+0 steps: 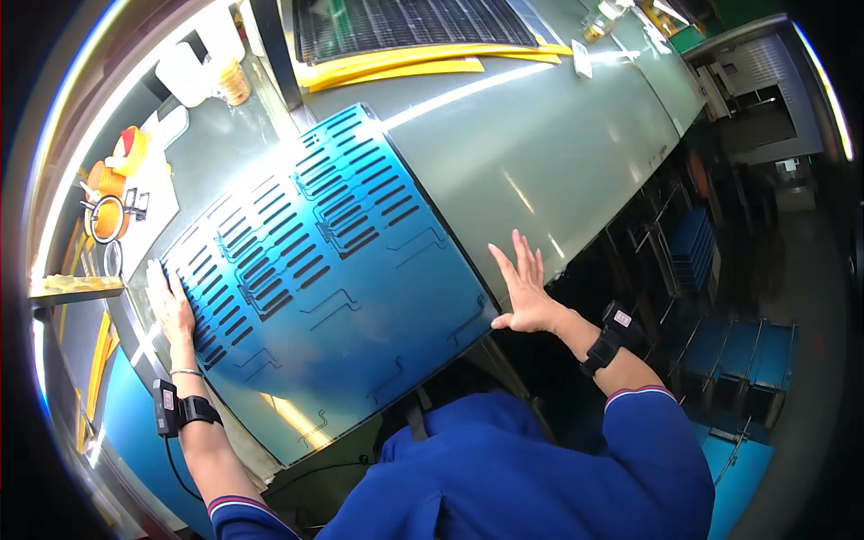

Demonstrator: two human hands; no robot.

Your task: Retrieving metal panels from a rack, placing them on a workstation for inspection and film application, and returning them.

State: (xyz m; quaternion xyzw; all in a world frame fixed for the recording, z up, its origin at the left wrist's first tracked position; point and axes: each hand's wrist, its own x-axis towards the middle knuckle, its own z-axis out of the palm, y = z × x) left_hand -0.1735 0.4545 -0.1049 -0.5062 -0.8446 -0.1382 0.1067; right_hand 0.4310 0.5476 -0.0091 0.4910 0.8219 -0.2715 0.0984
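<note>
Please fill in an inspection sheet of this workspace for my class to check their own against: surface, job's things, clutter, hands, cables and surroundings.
Surface: grey-green table, glossy, with bright light streaks.
Job's things: one large blue sheet with dark slots and thin bent lines.
Clutter: yellow strips along the near edge of a black panel; white bottle and orange roll at the left.
Hands: left hand at the sheet's left edge; right hand spread by its right corner, thumb contact unclear.
Cables: black cable running down from the left wrist's black device.
Surroundings: blue panels on a low rack at the right, dark floor beyond.
</note>
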